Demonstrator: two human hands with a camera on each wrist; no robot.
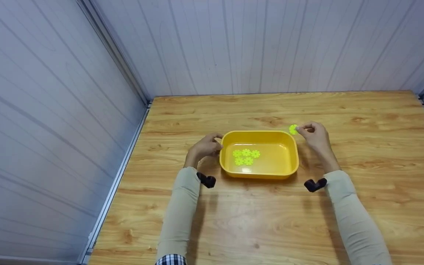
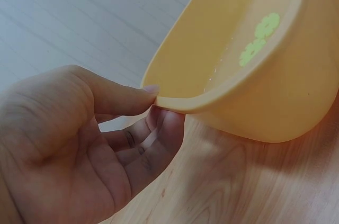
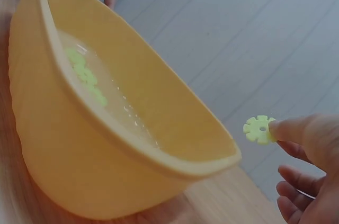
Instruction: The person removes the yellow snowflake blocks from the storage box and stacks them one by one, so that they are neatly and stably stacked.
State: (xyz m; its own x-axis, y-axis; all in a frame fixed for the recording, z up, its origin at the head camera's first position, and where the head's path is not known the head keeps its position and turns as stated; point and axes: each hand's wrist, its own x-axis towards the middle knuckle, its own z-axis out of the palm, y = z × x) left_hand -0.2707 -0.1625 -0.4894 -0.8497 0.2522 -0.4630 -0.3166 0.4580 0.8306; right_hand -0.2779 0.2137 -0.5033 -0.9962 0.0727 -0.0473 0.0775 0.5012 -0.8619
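A yellow plastic basin (image 1: 278, 162) stands on the table, and several yellow-green notched discs (image 1: 246, 152) lie flat on its floor toward the left. My left hand (image 1: 205, 146) pinches the basin's left rim; in the left wrist view the thumb (image 2: 127, 99) lies on top of the rim with fingers curled beneath. Beyond the basin's far right corner, my right hand (image 1: 315, 138) holds one more notched disc (image 1: 293, 129) between thumb and forefinger. In the right wrist view that disc (image 3: 258, 130) shows a small centre hole and stays apart from the basin rim.
The wood-grain table (image 1: 256, 221) spreads around the basin. A pale panelled wall (image 1: 241, 48) rises at its far edge, and another wall (image 1: 50, 129) stands along the left side. Black wrist mounts (image 1: 207, 180) sit on both sleeves close to the basin.
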